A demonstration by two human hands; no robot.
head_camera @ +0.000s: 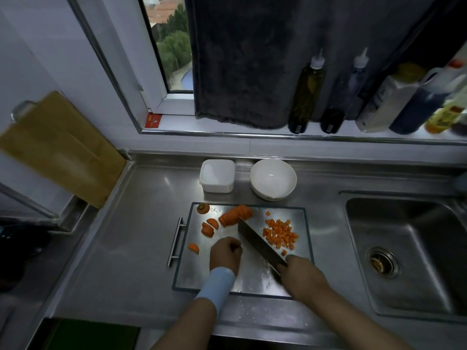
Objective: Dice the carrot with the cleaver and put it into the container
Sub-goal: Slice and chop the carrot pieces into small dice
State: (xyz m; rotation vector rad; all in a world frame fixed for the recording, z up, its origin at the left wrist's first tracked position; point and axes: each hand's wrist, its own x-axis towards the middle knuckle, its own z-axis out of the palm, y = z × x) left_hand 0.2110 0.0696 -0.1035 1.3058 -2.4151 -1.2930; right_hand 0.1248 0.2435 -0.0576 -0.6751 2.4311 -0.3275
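Several carrot parts lie spread on the steel cutting board (252, 281) in the head view: a heap of finished dice (279, 234) to the right of the blade, a thick sliced chunk (235, 215) at the far edge, the stem end (203, 208) in the far left corner, and loose half-moon slices (209, 227) to the left. The right hand (300, 276) is wrapped round the handle of the cleaver (260, 243), whose blade runs diagonally away with its tip just beside the sliced chunk. The left hand (225, 251) sits fist-like on the board, knuckles right beside the flat of the blade. Whether it pins a piece of carrot beneath is hidden, so its grip cannot be told. The white square container (217, 175) stands on the counter (141, 223) beyond the board, beside a white bowl (273, 179), and no carrot is visible in it.

Dicing looks roughly half done. To do it well, I would keep the guiding hand clawed, tips tucked behind the knuckles, let the blade ride against them, cut strips first and then across, and keep fresh dice clear of the uncut slices. The steel board looks slick, so pieces may skate
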